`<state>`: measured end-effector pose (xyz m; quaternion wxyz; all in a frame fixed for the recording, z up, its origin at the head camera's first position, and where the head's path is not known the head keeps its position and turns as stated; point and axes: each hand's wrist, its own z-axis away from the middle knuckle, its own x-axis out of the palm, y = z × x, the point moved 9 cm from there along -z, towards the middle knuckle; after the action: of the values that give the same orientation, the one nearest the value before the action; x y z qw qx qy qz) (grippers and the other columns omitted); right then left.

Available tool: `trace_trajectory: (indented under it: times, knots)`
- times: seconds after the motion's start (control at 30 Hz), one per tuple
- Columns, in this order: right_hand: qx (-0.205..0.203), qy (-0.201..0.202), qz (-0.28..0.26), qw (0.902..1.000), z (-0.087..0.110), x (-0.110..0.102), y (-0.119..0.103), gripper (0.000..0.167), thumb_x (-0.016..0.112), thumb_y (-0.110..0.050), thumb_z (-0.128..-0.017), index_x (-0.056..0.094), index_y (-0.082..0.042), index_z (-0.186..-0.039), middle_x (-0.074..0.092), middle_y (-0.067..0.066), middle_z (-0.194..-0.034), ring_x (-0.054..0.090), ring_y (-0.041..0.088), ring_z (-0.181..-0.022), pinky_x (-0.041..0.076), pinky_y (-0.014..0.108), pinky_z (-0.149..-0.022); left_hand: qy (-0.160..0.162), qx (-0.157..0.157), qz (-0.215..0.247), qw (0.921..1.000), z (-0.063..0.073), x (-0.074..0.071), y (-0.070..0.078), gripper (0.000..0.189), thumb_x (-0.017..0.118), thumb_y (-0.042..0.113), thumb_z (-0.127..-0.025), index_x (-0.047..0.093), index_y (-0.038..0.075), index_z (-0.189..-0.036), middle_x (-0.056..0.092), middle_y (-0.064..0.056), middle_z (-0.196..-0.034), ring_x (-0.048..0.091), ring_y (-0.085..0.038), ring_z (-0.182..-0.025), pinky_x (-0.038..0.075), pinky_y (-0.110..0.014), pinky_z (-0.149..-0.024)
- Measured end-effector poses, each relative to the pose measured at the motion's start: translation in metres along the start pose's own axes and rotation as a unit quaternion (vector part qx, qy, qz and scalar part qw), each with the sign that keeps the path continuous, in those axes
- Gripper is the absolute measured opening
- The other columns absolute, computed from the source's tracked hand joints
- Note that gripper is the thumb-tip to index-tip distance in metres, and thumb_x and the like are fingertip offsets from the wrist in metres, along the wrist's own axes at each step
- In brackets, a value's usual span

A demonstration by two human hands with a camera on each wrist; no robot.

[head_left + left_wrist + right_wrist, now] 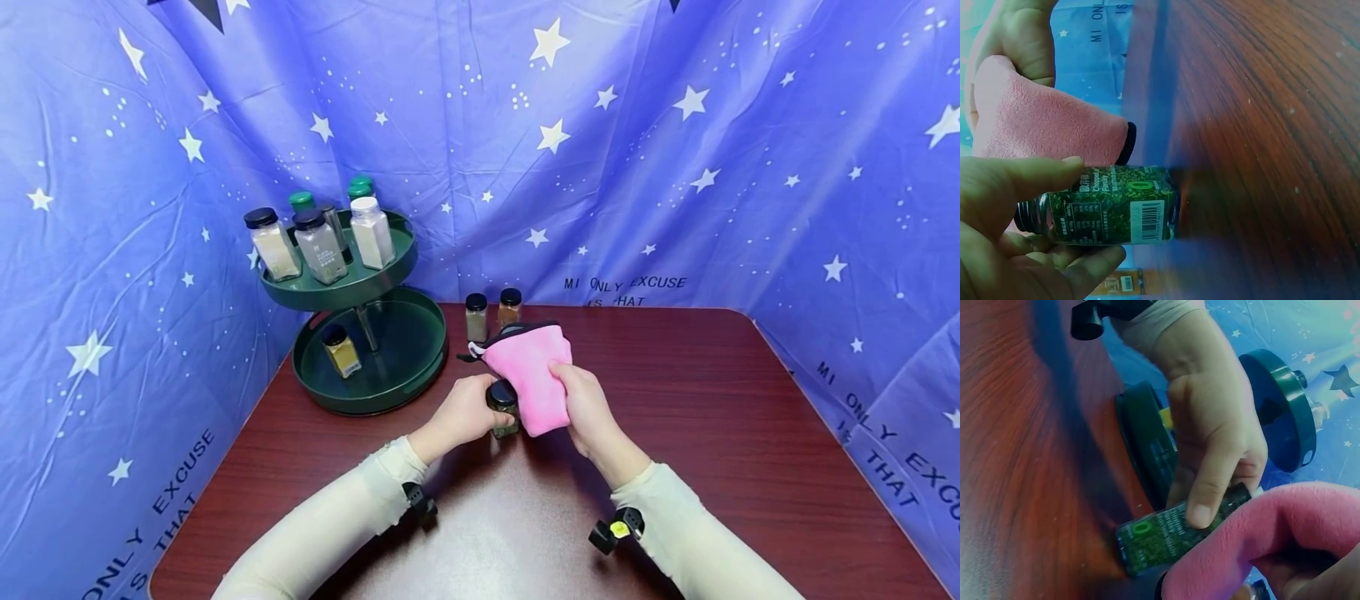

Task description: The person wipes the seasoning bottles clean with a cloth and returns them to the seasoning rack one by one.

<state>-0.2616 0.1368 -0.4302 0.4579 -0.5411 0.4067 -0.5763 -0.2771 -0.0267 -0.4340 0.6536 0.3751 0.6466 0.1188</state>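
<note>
My left hand (467,408) grips a small glass spice jar (1116,209) around its sides. Green dried flakes fill the jar, its label reads chopped parsley, and its lid is black. In the head view the jar stands upright, close above or on the table; which of these I cannot tell. A folded pink cloth (528,379) with dark edging is held in my right hand (588,408), thumb on top. The cloth hangs right beside the jar and, in the right wrist view, overlaps part of it.
A dark green two-tier rack (360,408) stands at the left. Several jars fill its upper tier; a yellow jar (342,352) sits on the lower one. Behind the cloth are two black-lidded jars, one greenish (476,318), one orange (509,307). A starry blue curtain (480,150) surrounds the table (712,433).
</note>
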Motion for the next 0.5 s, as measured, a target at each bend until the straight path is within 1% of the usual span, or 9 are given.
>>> trace_trajectory:
  times: [0.07, 0.13, 0.2, 0.3, 0.33, 0.4, 0.43, 0.5]
  knots:
    - [-0.011, 0.010, 0.017, 0.9997, 0.001, 0.000, 0.005, 0.022, 0.051, -0.018, -0.103, 0.064, -0.003, -0.093, 0.068, -0.001, -0.072, 0.065, 0.010, -0.066, 0.056, 0.028, -0.062, 0.002, 0.006, -0.005, 1.0000, 0.000, 0.000, 0.000, 0.036, 0.092, 0.027, -0.074, 0.071, 0.010, -0.099, 0.076, 0.000, -0.093, 0.069, -0.017, -0.090, 0.055, -0.033, -0.083]
    - [-0.017, 0.029, 0.047, 0.9984, 0.000, -0.003, 0.014, 0.021, 0.053, -0.016, -0.101, 0.064, -0.003, -0.089, 0.066, -0.002, -0.071, 0.063, 0.009, -0.066, 0.055, 0.027, -0.063, 0.004, 0.011, -0.009, 0.9999, 0.000, 0.000, 0.000, 0.036, 0.091, 0.028, -0.075, 0.072, 0.011, -0.100, 0.076, -0.001, -0.094, 0.070, -0.017, -0.091, 0.056, -0.033, -0.084]
    - [-0.008, 0.037, 0.079, 0.9961, -0.001, -0.005, 0.028, 0.022, 0.053, -0.015, -0.101, 0.065, -0.004, -0.086, 0.064, -0.003, -0.071, 0.060, 0.008, -0.066, 0.053, 0.025, -0.064, 0.005, 0.015, -0.013, 0.9998, 0.000, 0.000, 0.000, 0.036, 0.091, 0.028, -0.075, 0.072, 0.010, -0.101, 0.077, -0.002, -0.094, 0.071, -0.018, -0.091, 0.056, -0.032, -0.083]
    - [0.025, 0.043, 0.113, 0.9923, -0.004, -0.008, 0.049, 0.022, 0.052, -0.014, -0.101, 0.066, -0.004, -0.088, 0.064, -0.004, -0.072, 0.059, 0.007, -0.069, 0.051, 0.024, -0.068, 0.006, 0.016, -0.018, 0.9997, -0.001, -0.001, -0.001, 0.038, 0.091, 0.028, -0.075, 0.072, 0.009, -0.102, 0.076, -0.002, -0.094, 0.070, -0.018, -0.088, 0.057, -0.031, -0.082]
    - [0.037, 0.041, 0.116, 0.9917, -0.004, -0.008, 0.053, 0.022, 0.050, -0.014, -0.101, 0.066, -0.003, -0.090, 0.064, -0.004, -0.073, 0.059, 0.007, -0.069, 0.051, 0.024, -0.069, 0.005, 0.015, -0.019, 0.9997, -0.001, -0.002, -0.001, 0.038, 0.091, 0.028, -0.075, 0.072, 0.010, -0.102, 0.076, -0.002, -0.094, 0.070, -0.018, -0.088, 0.056, -0.031, -0.081]
    - [0.044, 0.047, 0.104, 0.9926, -0.004, -0.010, 0.052, 0.023, 0.049, -0.015, -0.102, 0.065, 0.000, -0.096, 0.065, -0.003, -0.075, 0.061, 0.008, -0.070, 0.052, 0.025, -0.068, 0.001, 0.013, -0.019, 0.9997, -0.002, -0.001, -0.002, 0.039, 0.092, 0.029, -0.075, 0.072, 0.010, -0.103, 0.076, -0.002, -0.094, 0.069, -0.016, -0.087, 0.056, -0.030, -0.081]
    - [0.044, 0.057, 0.091, 0.9933, -0.004, -0.010, 0.047, 0.022, 0.049, -0.015, -0.101, 0.064, 0.001, -0.097, 0.065, -0.003, -0.074, 0.061, 0.009, -0.069, 0.053, 0.026, -0.068, -0.002, 0.012, -0.020, 0.9997, -0.003, 0.000, -0.003, 0.039, 0.092, 0.029, -0.075, 0.072, 0.010, -0.102, 0.076, -0.001, -0.094, 0.069, -0.015, -0.087, 0.056, -0.030, -0.081]
    - [0.032, 0.064, 0.054, 0.9960, -0.004, -0.011, 0.034, 0.022, 0.050, -0.015, -0.100, 0.062, 0.002, -0.099, 0.065, -0.002, -0.073, 0.062, 0.009, -0.067, 0.054, 0.027, -0.066, -0.006, 0.014, -0.013, 0.9998, -0.003, 0.001, -0.003, 0.037, 0.092, 0.028, -0.074, 0.072, 0.011, -0.101, 0.076, 0.001, -0.092, 0.068, -0.014, -0.086, 0.055, -0.029, -0.081]
